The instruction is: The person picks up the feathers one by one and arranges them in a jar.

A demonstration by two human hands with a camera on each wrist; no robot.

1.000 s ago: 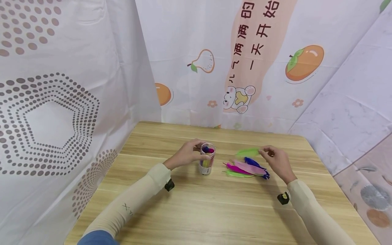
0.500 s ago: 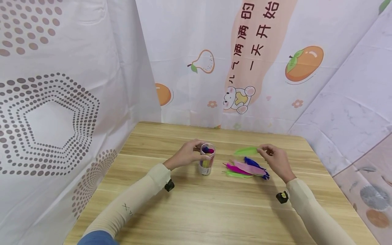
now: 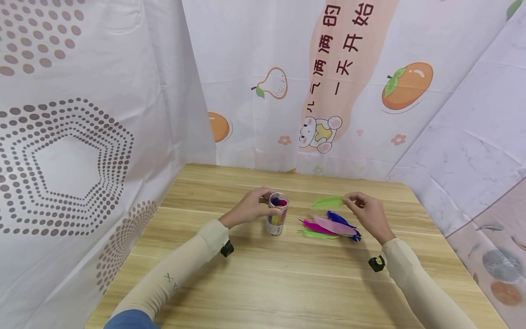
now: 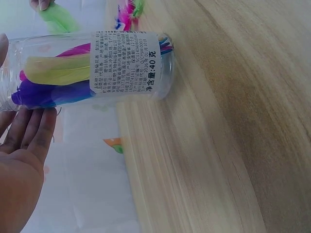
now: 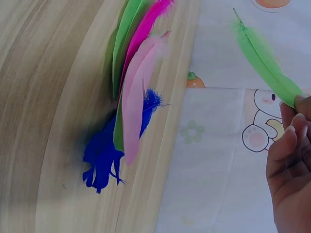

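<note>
A clear jar stands upright on the table with its mouth uncovered. Inside it are yellow, purple-blue and magenta feathers, behind a printed label. My left hand grips the jar near its top from the left side. Between thumb and fingertips, my right hand pinches a light green feather by one end, its quill pointing left toward the jar. Below that feather lies a loose pile of feathers: pink, magenta, green and blue.
The wooden table reaches back to a printed cloth hanging behind it. Another cloth hangs along the left side. Each wrist wears a small black camera.
My right hand has shifted slightly left, bringing the green feather a little nearer to the jar. The left hand and the jar have stayed in place.
</note>
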